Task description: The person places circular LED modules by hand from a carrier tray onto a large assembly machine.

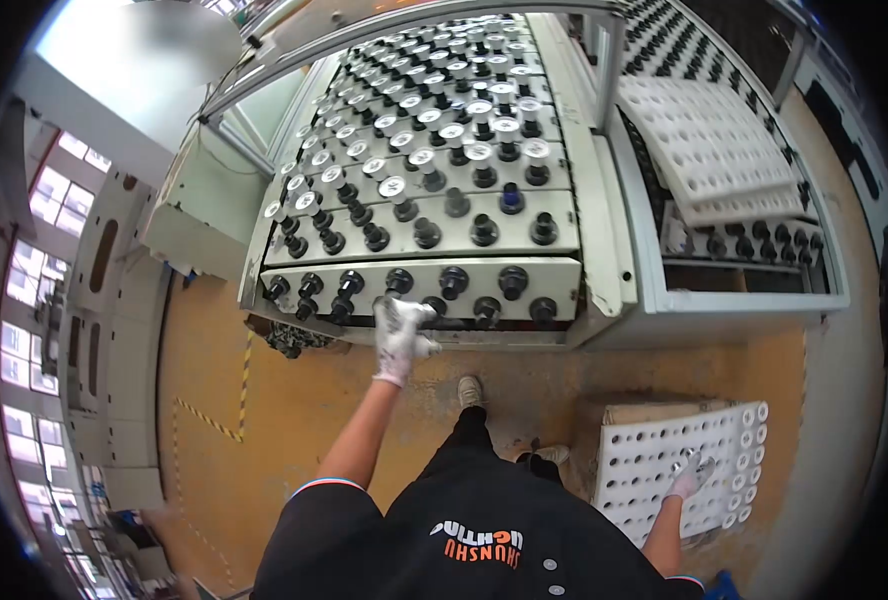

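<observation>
Rows of black sockets (484, 230) stand on a white conveyor rack (404, 268); many in the farther rows carry white-topped round parts (479, 152). My left hand (401, 335), in a white glove, is at the rack's near edge beside the front sockets. Its fingers are partly spread, and I cannot make out anything in them. My right hand (691, 474), also gloved, is low at the right over a white tray (654, 500) with holes and a column of white round pieces (748, 460). Its fingers are at small shiny parts, too small to name.
Stacked white perforated trays (714, 140) lie on a second rack (744, 300) at the right. A metal frame (394, 20) crosses above the rack. A box (654, 410) supports the low tray. A dark bundle (299, 338) sits under the rack's left corner.
</observation>
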Motion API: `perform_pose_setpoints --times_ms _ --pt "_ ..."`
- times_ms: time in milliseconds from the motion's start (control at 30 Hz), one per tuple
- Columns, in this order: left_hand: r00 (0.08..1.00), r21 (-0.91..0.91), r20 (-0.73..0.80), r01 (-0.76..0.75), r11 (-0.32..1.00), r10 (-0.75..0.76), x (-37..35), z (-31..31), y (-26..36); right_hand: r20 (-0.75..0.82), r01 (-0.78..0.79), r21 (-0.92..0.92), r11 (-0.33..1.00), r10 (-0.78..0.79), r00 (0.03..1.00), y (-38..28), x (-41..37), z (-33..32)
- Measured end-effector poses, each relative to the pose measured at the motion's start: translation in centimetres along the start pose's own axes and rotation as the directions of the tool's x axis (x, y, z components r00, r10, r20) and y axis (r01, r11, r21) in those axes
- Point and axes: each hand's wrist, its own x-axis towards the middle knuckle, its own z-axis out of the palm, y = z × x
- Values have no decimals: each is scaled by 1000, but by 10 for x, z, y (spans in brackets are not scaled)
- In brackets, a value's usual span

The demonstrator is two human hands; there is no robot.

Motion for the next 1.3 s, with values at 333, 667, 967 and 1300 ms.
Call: perform_pose_setpoints --times_ms 333,667,967,1300 --pt "931 921 144 -250 299 335 260 -117 36 575 455 84 887 -416 704 -226 -206 244" --pt "978 965 177 -150 216 -111 313 -94 31 811 874 36 484 -526 257 -330 -336 380" --pt "986 935 162 -142 324 -34 323 -104 2 889 987 -143 77 -427 162 -362 -382 545" --pt "982 912 177 -137 388 -71 304 -101 48 874 971 -237 -27 -443 201 -304 -375 586"
